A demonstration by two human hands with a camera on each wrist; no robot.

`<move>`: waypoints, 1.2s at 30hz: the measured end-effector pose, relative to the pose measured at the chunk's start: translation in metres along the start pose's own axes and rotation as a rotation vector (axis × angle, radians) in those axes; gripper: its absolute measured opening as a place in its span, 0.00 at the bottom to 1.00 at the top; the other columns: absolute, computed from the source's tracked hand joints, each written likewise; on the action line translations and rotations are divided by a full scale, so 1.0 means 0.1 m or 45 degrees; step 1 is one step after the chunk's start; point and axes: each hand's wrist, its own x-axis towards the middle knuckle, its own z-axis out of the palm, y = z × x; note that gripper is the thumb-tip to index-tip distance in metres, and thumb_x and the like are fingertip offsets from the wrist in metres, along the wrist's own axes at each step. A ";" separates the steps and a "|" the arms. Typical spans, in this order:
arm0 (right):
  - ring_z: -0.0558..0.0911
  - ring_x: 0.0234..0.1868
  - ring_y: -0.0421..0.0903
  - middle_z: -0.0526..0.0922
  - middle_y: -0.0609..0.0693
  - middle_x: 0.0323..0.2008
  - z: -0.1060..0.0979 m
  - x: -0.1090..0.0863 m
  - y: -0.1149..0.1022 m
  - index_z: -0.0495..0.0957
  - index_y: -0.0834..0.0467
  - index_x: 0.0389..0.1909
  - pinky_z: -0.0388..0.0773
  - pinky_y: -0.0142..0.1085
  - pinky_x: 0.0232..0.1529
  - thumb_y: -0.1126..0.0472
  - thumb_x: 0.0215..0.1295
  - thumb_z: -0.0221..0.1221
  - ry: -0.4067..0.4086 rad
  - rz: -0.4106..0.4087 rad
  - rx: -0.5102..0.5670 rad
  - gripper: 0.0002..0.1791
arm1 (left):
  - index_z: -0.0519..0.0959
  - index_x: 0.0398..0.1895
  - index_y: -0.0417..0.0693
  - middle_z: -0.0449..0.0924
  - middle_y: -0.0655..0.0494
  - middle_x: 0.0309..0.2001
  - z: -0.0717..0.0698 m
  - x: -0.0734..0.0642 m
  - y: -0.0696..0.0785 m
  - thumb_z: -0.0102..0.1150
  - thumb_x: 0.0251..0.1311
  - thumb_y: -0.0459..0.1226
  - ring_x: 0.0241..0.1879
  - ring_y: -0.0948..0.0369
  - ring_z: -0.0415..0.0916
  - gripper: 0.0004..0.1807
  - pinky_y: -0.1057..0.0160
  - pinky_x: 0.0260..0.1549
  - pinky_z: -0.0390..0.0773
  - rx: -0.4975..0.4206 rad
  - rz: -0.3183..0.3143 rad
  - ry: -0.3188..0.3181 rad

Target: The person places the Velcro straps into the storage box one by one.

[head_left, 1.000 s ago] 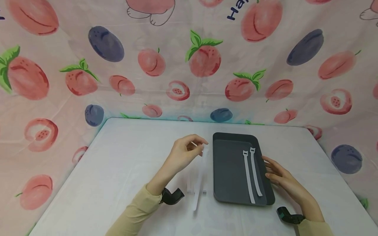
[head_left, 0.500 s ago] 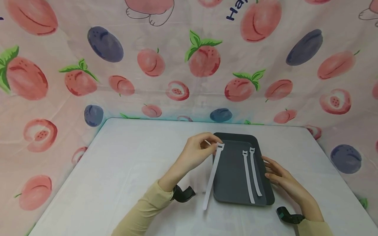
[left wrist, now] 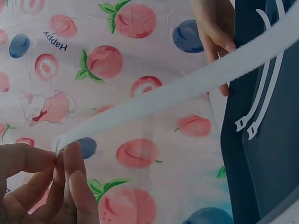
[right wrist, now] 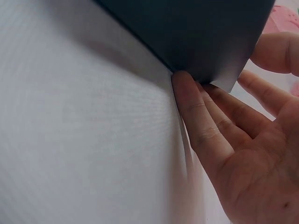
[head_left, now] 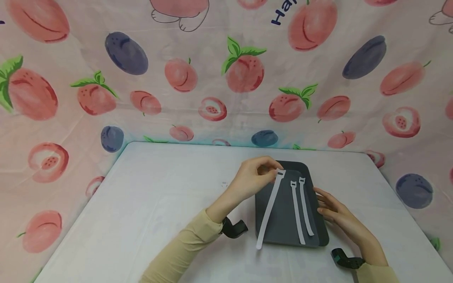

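My left hand (head_left: 256,177) pinches the slotted head of a white hook-and-loop cable tie (head_left: 270,208) between thumb and fingertips. The strap hangs slanting down over the left part of a dark grey tray (head_left: 279,234), its tail overlapping the near rim in the head view. Two more white cable ties, a left one (head_left: 298,212) and a right one (head_left: 306,208), lie side by side in the tray's right half, slotted heads at the far end. Against the tray's right wall rest the extended fingers of my right hand (head_left: 341,216); the right wrist view shows its fingertips (right wrist: 187,86) touching the wall.
The tray stands on a white-covered table (head_left: 159,196). Behind the table's far edge hangs a fruit-printed cloth (head_left: 212,78), which continues along both sides. A black wrist camera (head_left: 233,228) sits on the left wrist, another black wrist camera (head_left: 347,259) on the right.
My left hand has carried the cable tie rightward, from beside the tray to above its left part. The right hand, the tray and the two cable ties in it have stayed put.
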 end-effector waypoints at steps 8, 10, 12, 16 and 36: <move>0.59 0.70 0.67 0.53 0.68 0.72 0.00 0.01 0.01 0.45 0.50 0.76 0.73 0.34 0.53 0.51 0.71 0.52 -0.003 0.007 0.019 0.38 | 0.83 0.43 0.47 0.82 0.49 0.26 0.11 0.15 -0.04 0.53 0.64 0.32 0.21 0.66 0.74 0.10 0.72 0.20 0.67 0.014 0.016 0.015; 0.59 0.70 0.67 0.54 0.68 0.72 0.00 0.01 0.01 0.45 0.51 0.76 0.73 0.32 0.52 0.52 0.71 0.52 -0.004 0.002 0.019 0.38 | 0.83 0.44 0.47 0.82 0.49 0.27 0.14 0.18 -0.05 0.53 0.64 0.32 0.21 0.67 0.74 0.10 0.72 0.20 0.67 0.021 0.016 0.014; 0.59 0.70 0.67 0.54 0.68 0.72 0.00 0.01 0.01 0.45 0.51 0.76 0.73 0.28 0.50 0.52 0.71 0.51 -0.003 0.003 0.021 0.38 | 0.83 0.43 0.47 0.83 0.47 0.27 0.17 0.21 -0.06 0.53 0.64 0.32 0.21 0.67 0.74 0.10 0.72 0.20 0.67 0.022 0.012 0.014; 0.61 0.69 0.67 0.53 0.68 0.72 0.00 0.01 0.00 0.44 0.50 0.76 0.73 0.28 0.51 0.51 0.71 0.51 -0.002 0.020 0.024 0.38 | 0.83 0.42 0.48 0.82 0.49 0.25 0.22 0.27 -0.09 0.53 0.64 0.32 0.19 0.68 0.73 0.10 0.73 0.20 0.67 0.040 -0.001 0.026; 0.57 0.71 0.67 0.52 0.67 0.73 0.00 0.02 0.00 0.44 0.48 0.76 0.71 0.50 0.61 0.50 0.71 0.51 0.001 0.038 -0.001 0.38 | 0.84 0.41 0.49 0.83 0.48 0.26 0.36 0.56 -0.29 0.53 0.64 0.33 0.23 0.66 0.77 0.09 0.73 0.21 0.67 0.043 -0.160 0.087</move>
